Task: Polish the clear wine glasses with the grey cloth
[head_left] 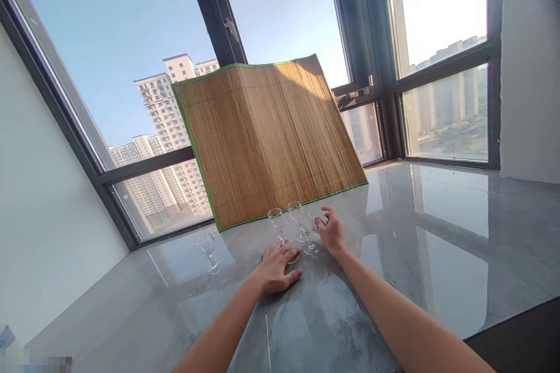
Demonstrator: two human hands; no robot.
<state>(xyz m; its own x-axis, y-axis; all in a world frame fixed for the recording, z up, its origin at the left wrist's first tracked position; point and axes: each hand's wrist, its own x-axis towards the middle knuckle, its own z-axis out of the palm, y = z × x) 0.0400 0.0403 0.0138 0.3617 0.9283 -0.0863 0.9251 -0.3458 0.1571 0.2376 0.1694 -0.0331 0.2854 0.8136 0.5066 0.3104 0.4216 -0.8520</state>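
Observation:
Several small clear stemmed glasses stand upright on the glossy grey counter (pixel 332 309). My left hand (pixel 276 271) lies low with its fingers spread, close behind the base of one stemmed glass (pixel 276 220); whether it touches that glass I cannot tell. Another stemmed glass (pixel 296 214) stands just to its right, overlapping in view with a glass base (pixel 311 247). My right hand (pixel 332 232) is curled around a clear glass (pixel 320 222), mostly hidden by the fingers. Farther left, a single stemmed glass (pixel 205 242) stands apart from both hands.
A bamboo mat (pixel 271 134) with green edging leans against the window behind the glasses. Dark window frames (pixel 389 58) surround the counter, with tall buildings outside. White walls rise at left and right. The counter has a dark front edge (pixel 520 326) at lower right.

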